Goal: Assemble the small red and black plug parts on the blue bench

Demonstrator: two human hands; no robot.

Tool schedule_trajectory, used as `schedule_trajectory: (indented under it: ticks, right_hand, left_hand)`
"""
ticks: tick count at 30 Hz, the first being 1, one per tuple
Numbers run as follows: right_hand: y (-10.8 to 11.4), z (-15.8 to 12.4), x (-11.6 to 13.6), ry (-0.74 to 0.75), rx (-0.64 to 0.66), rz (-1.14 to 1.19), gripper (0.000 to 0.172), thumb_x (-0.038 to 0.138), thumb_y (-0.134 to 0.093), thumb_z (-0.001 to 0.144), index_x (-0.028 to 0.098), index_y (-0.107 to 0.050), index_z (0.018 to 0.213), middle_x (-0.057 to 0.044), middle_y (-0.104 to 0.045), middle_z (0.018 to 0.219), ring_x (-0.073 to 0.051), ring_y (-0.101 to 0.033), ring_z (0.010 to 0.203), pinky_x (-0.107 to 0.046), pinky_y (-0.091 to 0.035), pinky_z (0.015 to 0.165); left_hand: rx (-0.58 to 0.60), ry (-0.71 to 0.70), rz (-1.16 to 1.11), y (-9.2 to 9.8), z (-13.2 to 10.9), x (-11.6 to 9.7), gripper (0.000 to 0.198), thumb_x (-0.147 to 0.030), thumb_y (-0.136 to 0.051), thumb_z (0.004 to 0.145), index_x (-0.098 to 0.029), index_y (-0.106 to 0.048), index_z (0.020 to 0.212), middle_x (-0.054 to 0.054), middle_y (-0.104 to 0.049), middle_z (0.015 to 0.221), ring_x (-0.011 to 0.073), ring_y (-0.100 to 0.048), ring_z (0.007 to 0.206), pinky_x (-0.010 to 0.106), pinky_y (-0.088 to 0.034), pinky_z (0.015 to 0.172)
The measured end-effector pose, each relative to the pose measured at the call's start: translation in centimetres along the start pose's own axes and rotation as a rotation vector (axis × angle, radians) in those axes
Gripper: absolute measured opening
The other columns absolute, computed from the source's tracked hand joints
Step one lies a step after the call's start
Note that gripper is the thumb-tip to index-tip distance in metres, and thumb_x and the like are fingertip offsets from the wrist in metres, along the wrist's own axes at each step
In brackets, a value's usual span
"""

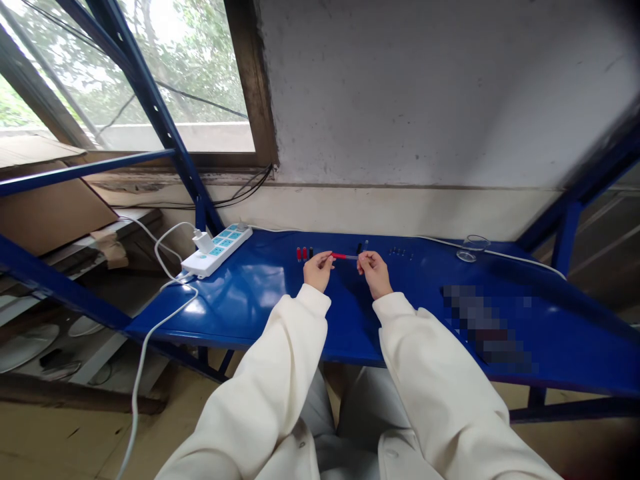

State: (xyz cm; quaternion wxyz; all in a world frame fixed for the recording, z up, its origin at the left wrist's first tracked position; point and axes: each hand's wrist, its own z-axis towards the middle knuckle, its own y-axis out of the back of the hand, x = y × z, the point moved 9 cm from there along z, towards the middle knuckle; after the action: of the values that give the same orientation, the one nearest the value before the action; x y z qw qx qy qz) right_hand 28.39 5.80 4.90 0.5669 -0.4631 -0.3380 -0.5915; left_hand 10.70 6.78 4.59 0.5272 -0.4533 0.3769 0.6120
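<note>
Just above the blue table [260, 313], a slim pen [343, 256], red on the left and clear on the right, is stretched level between my hands. My left hand [319, 270] pinches its red end. The fingertips of my right hand [374, 272] close on its clear end. Behind my left hand stand two small red cylinders [301, 253] and a black cylinder [311, 253]. A dark piece [359, 247] and a clear piece [366, 245] are just behind my right hand. Farther right, several tiny clear parts [400, 252] lie on the tabletop.
A white power strip [217, 250] with a plugged-in cable lies at the table's left. Toward the back right sits a round clear container [467, 255], by a white cable along the wall. A blurred-out dark item [485, 327] rests on the right. Blue frame posts [567, 230] rise at both sides.
</note>
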Motion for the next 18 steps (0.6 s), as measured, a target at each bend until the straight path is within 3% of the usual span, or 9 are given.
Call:
schedule_trajectory:
  ticks: [6, 8, 11, 15, 18]
  right_hand:
    - [0.3, 0.1, -0.3, -0.010, -0.030, 0.072, 0.020, 0.036, -0.057, 0.072, 0.019, -0.047, 0.075, 0.005, -0.051, 0.056, -0.007, -0.043, 0.045, -0.023, -0.035, 0.049]
    - [0.5, 0.1, -0.4, -0.022, -0.048, 0.088, 0.021, 0.037, -0.057, 0.071, 0.019, -0.047, 0.075, 0.005, -0.052, 0.057, -0.006, -0.043, 0.045, -0.023, -0.035, 0.049]
    - [0.1, 0.1, -0.6, -0.050, -0.020, 0.112, 0.023, 0.039, -0.058, 0.070, 0.020, -0.047, 0.076, 0.004, -0.052, 0.058, -0.007, -0.043, 0.046, -0.023, -0.036, 0.048]
    - [-0.9, -0.1, -1.2, -0.117, 0.063, 0.151, 0.026, 0.042, -0.059, 0.069, 0.020, -0.047, 0.076, 0.005, -0.050, 0.057, -0.007, -0.042, 0.044, -0.023, -0.035, 0.046]
    - [-1.1, -0.1, -1.8, -0.157, 0.084, 0.157, 0.029, 0.045, -0.059, 0.068, 0.020, -0.047, 0.077, 0.005, -0.048, 0.056, -0.007, -0.041, 0.044, -0.023, -0.035, 0.045]
  left_hand:
    - [0.338, -0.038, 0.028, -3.5, -1.2, -0.4, 0.047, -0.021, -0.059, 0.072, -0.017, -0.052, 0.118, 0.011, -0.062, 0.109, 0.0125, -0.064, 0.072, 0.029, -0.051, 0.075]
    - [0.381, -0.073, 0.061, -3.9, -1.5, -0.7, 0.052, -0.021, -0.060, 0.072, -0.021, -0.048, 0.123, 0.009, -0.060, 0.113, 0.0116, -0.063, 0.073, 0.027, -0.051, 0.074]
    - [0.303, -0.108, 0.079, -3.2, -1.4, -1.2, 0.042, -0.024, -0.058, 0.074, -0.020, -0.055, 0.116, 0.008, -0.064, 0.103, 0.0114, -0.063, 0.071, 0.027, -0.051, 0.071]
    - [0.161, -0.059, 0.031, -2.0, -1.1, -1.3, 0.033, -0.027, -0.061, 0.071, -0.014, -0.063, 0.101, 0.007, -0.066, 0.083, 0.0100, -0.060, 0.059, 0.026, -0.053, 0.061]
    - [0.119, -0.041, 0.031, -1.8, -1.1, -1.5, 0.028, -0.028, -0.064, 0.067, -0.013, -0.064, 0.091, 0.004, -0.065, 0.076, 0.0072, -0.056, 0.050, 0.023, -0.052, 0.053]
